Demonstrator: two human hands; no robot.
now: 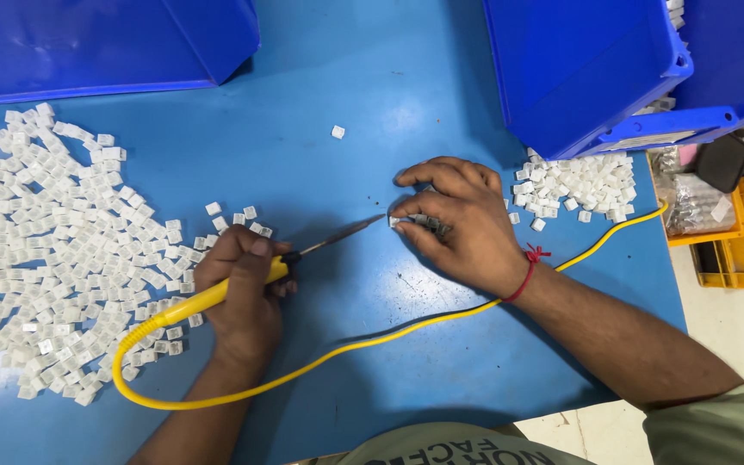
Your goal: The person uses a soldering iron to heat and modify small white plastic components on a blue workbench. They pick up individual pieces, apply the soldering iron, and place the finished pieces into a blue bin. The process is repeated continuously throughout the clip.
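Here the left hand (243, 288) grips a soldering iron (303, 254); right hand (458, 220) pinches a white piece (395, 221) below blue bins (579, 60).

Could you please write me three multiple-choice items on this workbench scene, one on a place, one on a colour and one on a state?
1. Where does the larger heap of small white parts lie?
A. On the person's left side of the table
B. Inside a yellow tray
C. Under the right forearm

2. What colour is the cord of the soldering iron?
A. Red
B. Yellow
C. Black

3. What is the left hand doing?
A. Resting flat and empty
B. Gripping the soldering iron
C. Lifting a blue bin

Answers:
1. A, the big heap spreads over the blue table beyond the left hand.
2. B, a yellow cord loops from the handle across the table.
3. B, its fingers close round the yellow handle, with the tip pointing at the small part pinched by the right hand.
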